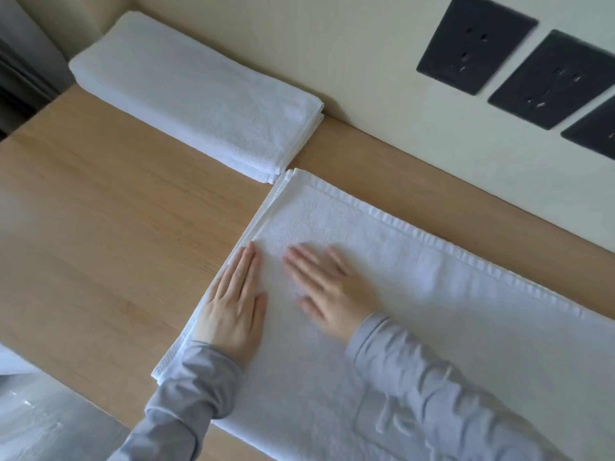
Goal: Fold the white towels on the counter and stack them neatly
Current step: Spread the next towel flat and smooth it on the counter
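A large white towel (449, 294) lies flat on the wooden counter (100, 211), doubled over with its layered edges lined up along its left side. My left hand (233, 307) presses flat near that left edge, fingers straight and together. Just to its right, my right hand (329, 287) lies flat on the towel with fingers spread, slightly blurred. A stack of folded white towels (199, 94) sits at the back left against the wall, its near corner almost touching the flat towel's far corner.
Three dark wall sockets (476, 41) are mounted on the cream wall at the upper right. Bare counter lies to the left of the flat towel. The counter's front edge runs across the lower left, with a pale glossy surface (43, 424) below it.
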Tool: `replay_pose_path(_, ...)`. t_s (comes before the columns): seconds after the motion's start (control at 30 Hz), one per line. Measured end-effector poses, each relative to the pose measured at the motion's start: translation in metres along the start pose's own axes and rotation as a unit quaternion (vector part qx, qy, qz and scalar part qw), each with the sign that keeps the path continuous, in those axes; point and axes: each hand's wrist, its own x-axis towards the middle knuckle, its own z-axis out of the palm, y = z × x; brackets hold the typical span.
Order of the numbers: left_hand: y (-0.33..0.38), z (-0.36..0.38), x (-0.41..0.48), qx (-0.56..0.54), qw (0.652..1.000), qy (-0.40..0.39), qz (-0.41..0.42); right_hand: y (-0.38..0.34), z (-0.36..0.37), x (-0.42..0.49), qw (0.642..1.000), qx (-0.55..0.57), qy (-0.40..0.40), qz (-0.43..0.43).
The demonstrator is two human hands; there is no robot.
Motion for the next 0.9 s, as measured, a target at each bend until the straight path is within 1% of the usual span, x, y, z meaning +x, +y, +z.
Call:
replay_pose_path(0.07,0.002,0.001,0.0,0.01,1.0,0.006,-0.012,0.038,-0.009,0.005,0.998,-0.015,0.008,0.063)
replay_pose_path(0.17,0.003,0.003,0.0,0.027,0.999,-0.001,-0.019,0.085,-0.018,0.017,0.979,-0.011,0.022,0.202)
replay_pose_path(0.23,0.002,0.003,0.001,0.025,0.999,-0.002,-0.019,0.094,-0.02,0.033,0.968,0.007,0.046,0.245)
replay_pose_path(0.3,-0.001,0.003,0.001,0.002,1.0,0.015,-0.026,0.086,-0.025,0.054,0.966,0.055,0.112,0.226)
replay_pose_path(0.33,-0.002,0.002,0.002,-0.022,0.998,0.038,-0.042,0.077,-0.029,0.066,0.96,0.1,0.151,0.213)
replay_pose_path(0.37,-0.002,0.003,0.002,-0.049,0.994,0.065,-0.068,0.069,-0.032,0.078,0.95,0.152,0.18,0.206)
replay_pose_path(0.4,-0.003,0.003,0.003,-0.075,0.988,0.091,-0.102,0.063,-0.035,0.09,0.94,0.197,0.191,0.203)
replay_pose_path(0.47,-0.002,0.003,0.005,-0.116,0.971,0.128,-0.163,0.055,-0.037,0.113,0.929,0.243,0.179,0.212)
replay_pose_path(0.57,0.0,0.001,0.008,-0.14,0.954,0.162,-0.208,0.053,-0.036,0.136,0.918,0.286,0.144,0.234)
replay_pose_path(0.67,-0.002,-0.002,0.009,-0.148,0.943,0.174,-0.242,0.054,-0.032,0.144,0.919,0.286,0.143,0.231)
replay_pose_path(0.77,-0.013,-0.002,0.004,-0.135,0.939,0.166,-0.268,0.054,-0.026,0.147,0.925,0.264,0.133,0.237)
replay_pose_path(0.83,-0.025,-0.002,-0.002,-0.152,0.935,0.163,-0.276,0.05,-0.017,0.151,0.927,0.229,0.139,0.261)
replay_pose_path(0.9,-0.035,0.0,-0.007,-0.158,0.939,0.163,-0.258,0.041,-0.012,0.155,0.924,0.18,0.154,0.301)
